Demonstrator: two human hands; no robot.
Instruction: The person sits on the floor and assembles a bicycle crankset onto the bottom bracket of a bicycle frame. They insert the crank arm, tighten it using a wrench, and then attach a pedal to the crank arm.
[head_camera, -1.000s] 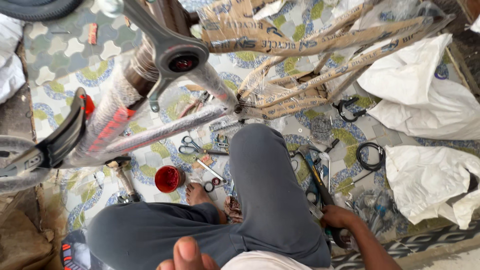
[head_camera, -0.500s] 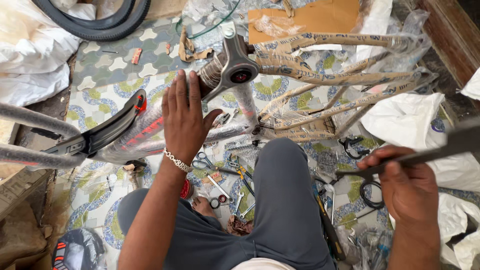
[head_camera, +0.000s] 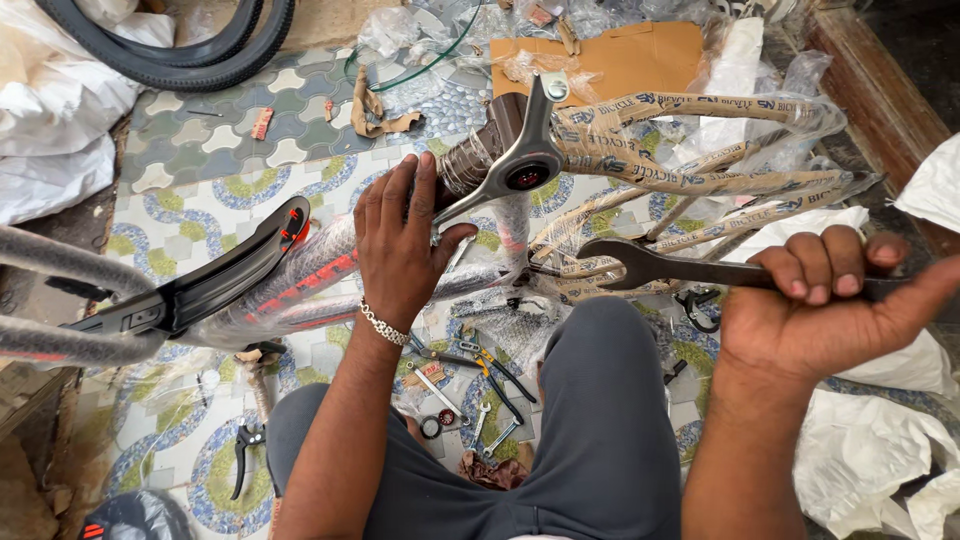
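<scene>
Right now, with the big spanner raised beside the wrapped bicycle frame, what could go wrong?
1. The left hand steadies the bicycle frame close beside the crank axle; if the open-ended spanner in the right hand slips there, it may strike those fingers.
2. Plastic wrap under the palm could let the frame slide.
3. Loose small spanners and scissors lie near the legs, easy to press on.

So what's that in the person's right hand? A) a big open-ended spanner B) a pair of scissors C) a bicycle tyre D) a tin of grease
A: the right hand grips the handle of a large dark spanner, whose open jaw points toward the wrapped bicycle frame, while the left hand rests on that frame.
</scene>
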